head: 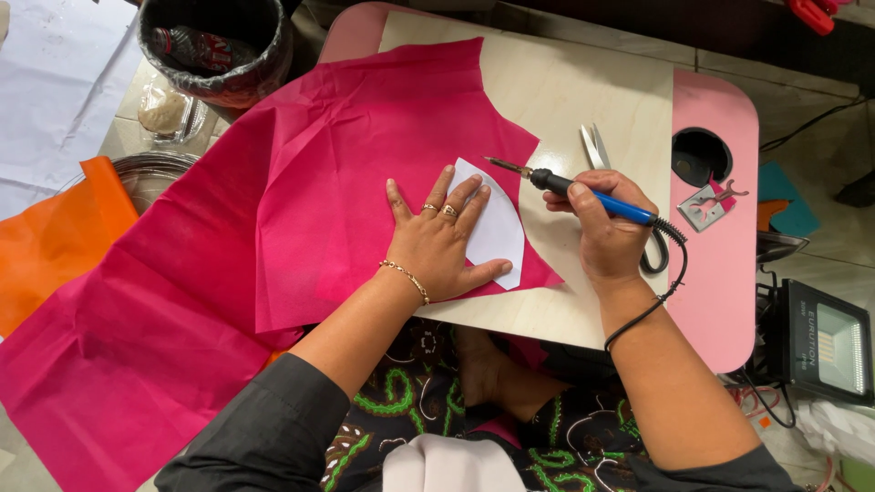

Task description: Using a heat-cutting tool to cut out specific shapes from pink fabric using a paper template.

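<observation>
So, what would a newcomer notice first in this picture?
Probably the big pink fabric spread over the small table. At its centre, the left hand presses flat on a white paper shape, while the right hand holds a blue-handled soldering iron just above the fabric's edge.

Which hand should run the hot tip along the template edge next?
Right, probably. The right hand already grips the blue-handled soldering iron, tip aimed at the white paper template. The left hand lies flat, pinning it onto the pink fabric.

red-labelled bottle (pixel 196 47) in black bin (pixel 260 77), clear packet (pixel 169 114) below it
</observation>
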